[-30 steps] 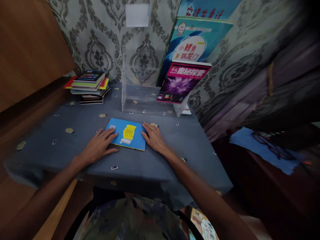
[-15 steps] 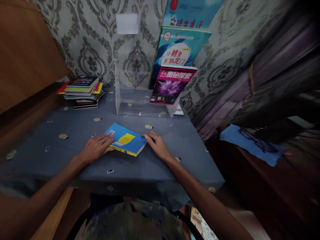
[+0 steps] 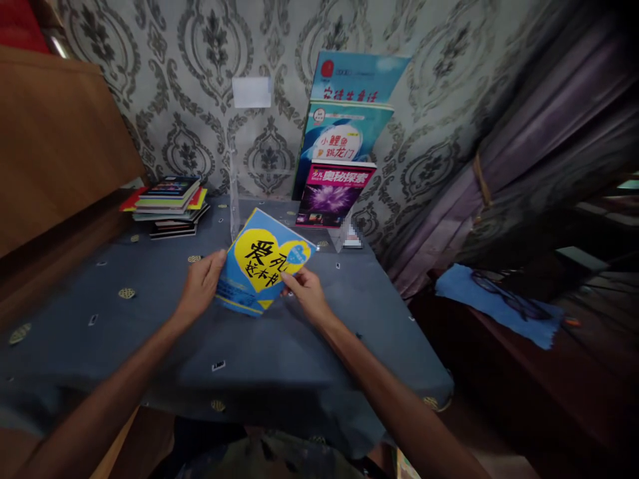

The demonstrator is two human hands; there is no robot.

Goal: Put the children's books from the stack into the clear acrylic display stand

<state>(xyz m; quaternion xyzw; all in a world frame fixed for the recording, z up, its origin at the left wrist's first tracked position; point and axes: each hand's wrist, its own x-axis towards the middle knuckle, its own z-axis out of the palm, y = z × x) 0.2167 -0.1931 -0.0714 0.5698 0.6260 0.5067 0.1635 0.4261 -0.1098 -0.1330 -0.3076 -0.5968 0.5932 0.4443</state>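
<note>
A blue book point(image 3: 237, 279) with a yellow heart and black Chinese characters on its cover is held tilted up over the table, front towards me. My right hand point(image 3: 308, 296) pinches its right edge, with the thumb on the cover and the fingers behind. At the left edge, my left hand point(image 3: 202, 283) is closed against the book, its fingertips partly hidden. Just behind the book stands a clear acrylic display rack point(image 3: 233, 179). Three books lean in tiers on its right side: a purple-and-pink one point(image 3: 332, 196), a teal one point(image 3: 367, 123) and a blue one point(image 3: 369, 72) at the top.
A pile of several books point(image 3: 170, 206) lies at the back left of the table, which has a grey patterned tablecloth point(image 3: 150, 339). A wooden panel point(image 3: 54, 133) borders the left. On the right are a purple curtain point(image 3: 449, 206) and a blue cloth point(image 3: 469, 293) with glasses point(image 3: 509, 296) on it.
The book has been lifted off the table and turned from its back to its front cover. Both hands have shifted to its edges. My view has tilted upward.
</note>
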